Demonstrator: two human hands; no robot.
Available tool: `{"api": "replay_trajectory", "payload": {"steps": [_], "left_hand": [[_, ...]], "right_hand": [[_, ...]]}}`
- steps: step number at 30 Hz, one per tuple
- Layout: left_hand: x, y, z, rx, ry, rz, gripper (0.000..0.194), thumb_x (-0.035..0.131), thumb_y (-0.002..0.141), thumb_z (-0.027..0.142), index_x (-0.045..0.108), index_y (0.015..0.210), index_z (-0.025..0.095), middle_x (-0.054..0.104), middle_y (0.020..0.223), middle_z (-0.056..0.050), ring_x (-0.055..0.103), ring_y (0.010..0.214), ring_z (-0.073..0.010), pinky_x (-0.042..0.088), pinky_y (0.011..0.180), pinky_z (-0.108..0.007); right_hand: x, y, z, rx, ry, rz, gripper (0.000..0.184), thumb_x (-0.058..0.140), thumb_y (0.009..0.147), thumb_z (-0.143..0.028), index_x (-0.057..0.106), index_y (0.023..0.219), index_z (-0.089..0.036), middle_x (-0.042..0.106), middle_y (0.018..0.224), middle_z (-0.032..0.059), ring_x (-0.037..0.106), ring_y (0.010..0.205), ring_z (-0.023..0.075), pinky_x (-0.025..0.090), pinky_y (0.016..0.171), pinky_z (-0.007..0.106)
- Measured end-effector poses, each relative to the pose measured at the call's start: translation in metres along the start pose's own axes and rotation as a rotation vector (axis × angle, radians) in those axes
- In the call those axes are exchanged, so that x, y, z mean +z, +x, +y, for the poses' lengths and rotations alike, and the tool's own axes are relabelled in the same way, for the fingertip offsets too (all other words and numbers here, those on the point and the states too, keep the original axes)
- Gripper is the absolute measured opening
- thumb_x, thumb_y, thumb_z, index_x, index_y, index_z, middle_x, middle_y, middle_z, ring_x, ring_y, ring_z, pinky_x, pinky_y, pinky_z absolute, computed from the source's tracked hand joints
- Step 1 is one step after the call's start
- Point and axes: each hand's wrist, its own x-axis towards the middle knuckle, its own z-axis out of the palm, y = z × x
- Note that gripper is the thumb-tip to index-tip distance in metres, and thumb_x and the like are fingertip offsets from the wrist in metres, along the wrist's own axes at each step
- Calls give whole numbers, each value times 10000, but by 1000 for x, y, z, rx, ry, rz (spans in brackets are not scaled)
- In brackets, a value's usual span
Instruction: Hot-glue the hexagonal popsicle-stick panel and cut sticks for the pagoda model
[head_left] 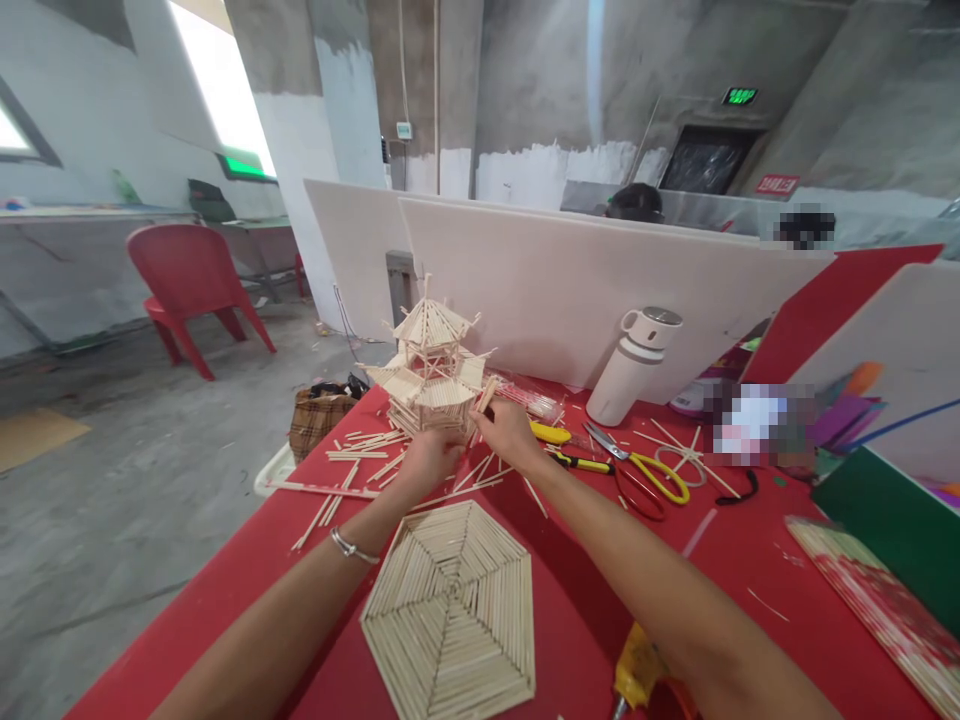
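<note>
A pagoda model [435, 365] built of thin wooden sticks, with tiered roofs, stands at the far end of the red table. My left hand [435, 456] is at its front base, fingers curled in; whatever they grip is hidden. To the right of the model, my right hand [511, 432] is closed in a pinch on a short wooden stick piece [487, 394], close to the lower roof. A flat polygonal panel of sticks [450, 610] lies between my forearms. Loose wooden sticks [367, 442] are scattered around the model's base.
Scissors [637, 465] and yellow-handled pliers [581, 462] lie right of my right hand. Behind them stands a white bottle [634, 365]. A yellow glue gun [639, 665] is under my right forearm. White boards [585, 290] stand behind the table; a red chair [191, 285] is at left.
</note>
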Motion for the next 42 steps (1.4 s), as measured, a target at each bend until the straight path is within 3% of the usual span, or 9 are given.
{"api": "replay_trajectory", "payload": {"steps": [4,8,14,24,33,42], "left_hand": [[1,13,-5,-21,-18,74,169,575,769,205,741,778,173,703,714,-17,601,728,-184,446,703,-258],[10,16,-7,-27,-64,87,174,584,770,224,749,751,170,678,650,-1,578,686,-170,446,682,-251],[17,20,-16,-17,-143,93,189,618,771,292,748,712,169,671,638,9,571,679,-165,458,685,-254],[23,22,-21,-35,-221,120,220,609,770,313,774,746,169,727,711,1,604,689,-168,466,700,-260],[26,26,-24,-77,-244,105,206,618,743,249,804,801,179,752,725,3,601,680,-157,453,663,-235],[27,27,-25,-63,-263,118,240,661,772,363,800,789,169,767,753,-25,633,699,-168,458,669,-238]], "right_hand": [[2,6,-8,-21,-14,-37,120,647,875,-250,735,863,-168,750,896,95,668,837,214,428,762,276],[6,7,-11,-17,-14,-47,125,637,880,-240,729,862,-158,744,926,117,661,876,224,426,790,291],[6,7,-8,25,36,-33,118,657,859,-250,732,828,-165,748,860,80,655,811,195,433,756,270],[22,2,6,114,303,7,206,621,851,-335,749,884,-178,772,858,50,685,757,189,506,718,277],[36,0,21,144,534,-5,364,572,851,-455,715,1046,-182,753,987,49,688,875,194,560,795,318],[41,0,27,155,653,11,395,522,876,-491,710,1045,-187,744,949,56,703,820,196,591,718,309]]}}
